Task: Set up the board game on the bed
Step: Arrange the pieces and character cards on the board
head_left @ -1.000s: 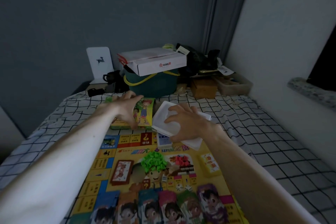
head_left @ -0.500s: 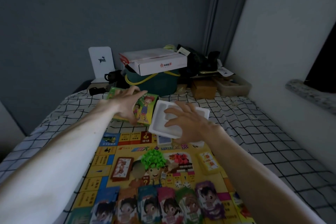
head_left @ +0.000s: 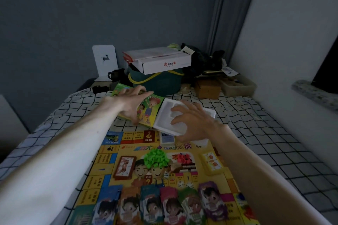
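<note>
The yellow game board (head_left: 113, 159) lies open on the checked bed (head_left: 265, 133). On it sit a heap of green houses (head_left: 155, 158), red pieces (head_left: 183, 158), card stacks (head_left: 124, 167), white dice (head_left: 184, 184) and a row of character cards (head_left: 170, 206) at the near edge. Beyond the board's far edge, my left hand (head_left: 131, 105) grips the green game box (head_left: 149, 110), thumb under its near side. My right hand (head_left: 195, 120) holds the white plastic tray insert (head_left: 167, 112), tilted, right beside the box.
At the head of the bed stand a dark green basket (head_left: 161, 82) topped by a white cardboard box (head_left: 161, 60), a white card with a deer (head_left: 104, 60), a dark mug (head_left: 115, 75), a brown box (head_left: 207, 88) and a clear bin (head_left: 237, 86). Walls close in behind and on the right.
Both hands have carried the green box and the white tray away from me, off the board's far edge toward the head of the bed. The tray has tilted more upright.
</note>
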